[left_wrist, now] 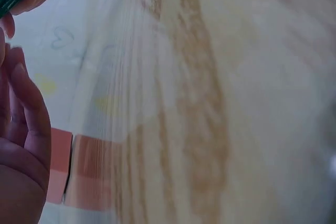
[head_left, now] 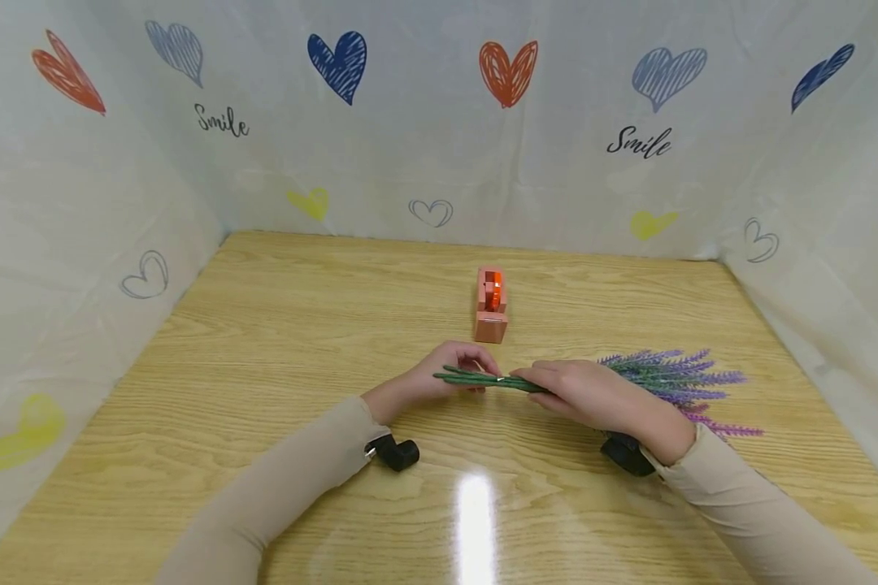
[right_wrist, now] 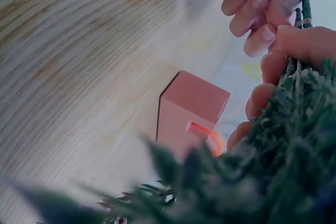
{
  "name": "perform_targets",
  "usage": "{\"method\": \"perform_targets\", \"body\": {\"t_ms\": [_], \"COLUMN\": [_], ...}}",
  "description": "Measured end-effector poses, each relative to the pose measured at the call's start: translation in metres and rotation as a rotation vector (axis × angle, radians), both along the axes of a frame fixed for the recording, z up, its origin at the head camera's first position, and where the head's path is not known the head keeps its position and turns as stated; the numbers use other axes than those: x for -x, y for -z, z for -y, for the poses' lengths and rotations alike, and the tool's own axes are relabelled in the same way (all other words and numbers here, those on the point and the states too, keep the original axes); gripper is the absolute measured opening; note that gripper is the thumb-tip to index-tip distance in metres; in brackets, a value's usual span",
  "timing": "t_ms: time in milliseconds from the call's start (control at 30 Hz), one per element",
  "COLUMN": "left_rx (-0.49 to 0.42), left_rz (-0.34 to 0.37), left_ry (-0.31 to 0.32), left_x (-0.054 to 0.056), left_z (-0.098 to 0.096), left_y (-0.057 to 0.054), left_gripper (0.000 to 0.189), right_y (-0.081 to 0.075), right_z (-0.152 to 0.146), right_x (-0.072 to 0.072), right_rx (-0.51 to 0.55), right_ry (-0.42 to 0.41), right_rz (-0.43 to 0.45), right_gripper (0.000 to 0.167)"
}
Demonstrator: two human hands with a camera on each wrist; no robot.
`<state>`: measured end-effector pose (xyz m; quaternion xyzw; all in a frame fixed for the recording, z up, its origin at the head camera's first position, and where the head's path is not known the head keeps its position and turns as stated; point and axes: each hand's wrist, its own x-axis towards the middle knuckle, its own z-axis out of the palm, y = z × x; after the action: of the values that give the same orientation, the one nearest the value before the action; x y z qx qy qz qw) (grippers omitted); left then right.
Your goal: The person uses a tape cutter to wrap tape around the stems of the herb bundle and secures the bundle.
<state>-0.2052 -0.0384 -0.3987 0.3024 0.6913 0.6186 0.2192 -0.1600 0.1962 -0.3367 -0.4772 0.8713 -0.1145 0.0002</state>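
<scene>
A bunch of artificial lavender (head_left: 673, 378) with purple and pink flower heads lies sideways above the table, heads to the right. My right hand (head_left: 593, 394) grips it around the green stems (head_left: 519, 383), thumb along them. At the left end of the stems, my left hand (head_left: 435, 372) has its fingers curled about them, close to the right fingertips. A thin pale band (right_wrist: 303, 23) circles the stems there in the right wrist view. The left wrist view catches the curled left fingers (left_wrist: 26, 103) only at its edge, so their exact contact is partly hidden.
Beyond the hands stands a pink tape dispenser (head_left: 491, 327) with an orange-red roll core. The wood-grain table (head_left: 300, 325) is enclosed at the back and sides by a pale curtain (head_left: 424, 146) printed with hearts. A bright reflection lies on the table's front part.
</scene>
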Motion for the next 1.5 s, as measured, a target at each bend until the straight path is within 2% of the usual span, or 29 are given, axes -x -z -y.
{"method": "perform_targets", "body": {"t_ms": [100,200,433,567,733,800,867,900,1033,1133,1233,1333,1500], "left_rx": [0.015,0.012,0.028,-0.027,-0.114,-0.115,-0.068,-0.034,0.215,0.356,0.38,0.358,0.312], "left_rz": [-0.007,0.037,0.277,0.408,0.515,0.552,0.537,0.507,0.263,0.149,0.148,0.159,0.111], "left_ry": [0.002,0.002,0.087,0.114,0.205,0.206,0.19,0.177,0.079,-0.047,-0.16,-0.231,-0.24], "left_x": [0.0,0.0,0.002,0.004,0.007,0.008,0.009,0.009,0.006,0.0,-0.007,-0.011,-0.014], "left_z": [-0.002,-0.004,0.0,0.006,0.013,0.015,0.015,0.015,0.008,-0.001,-0.009,-0.013,-0.013], "left_y": [0.001,0.001,0.003,0.004,0.002,0.001,-0.001,-0.003,-0.018,-0.028,-0.032,-0.031,-0.026], "left_gripper": [0.015,0.014,0.018,0.025,0.033,0.037,0.039,0.039,0.025,0.021,0.019,0.016,0.016], "right_y": [0.0,0.0,0.001,0.001,0.0,0.001,0.004,0.005,0.01,0.011,0.01,0.01,0.011], "right_z": [-0.001,-0.001,0.001,0.001,0.001,0.001,0.001,0.001,0.001,0.001,0.0,-0.001,-0.003], "right_x": [0.0,0.001,0.001,0.001,0.003,0.004,0.004,0.004,0.004,0.004,0.004,0.003,0.003], "right_rx": [0.002,0.006,-0.004,-0.013,-0.005,-0.01,-0.017,-0.022,-0.028,-0.03,-0.035,-0.03,-0.026], "right_ry": [0.0,0.0,-0.002,0.002,0.012,0.0,-0.018,-0.025,-0.039,-0.026,-0.01,-0.012,-0.014], "right_rz": [0.011,0.017,0.017,0.025,0.019,-0.005,-0.028,-0.037,-0.055,-0.063,-0.065,-0.06,-0.073], "right_gripper": [0.029,0.029,0.029,0.029,0.029,0.029,0.03,0.03,0.031,0.031,0.031,0.03,0.03]}}
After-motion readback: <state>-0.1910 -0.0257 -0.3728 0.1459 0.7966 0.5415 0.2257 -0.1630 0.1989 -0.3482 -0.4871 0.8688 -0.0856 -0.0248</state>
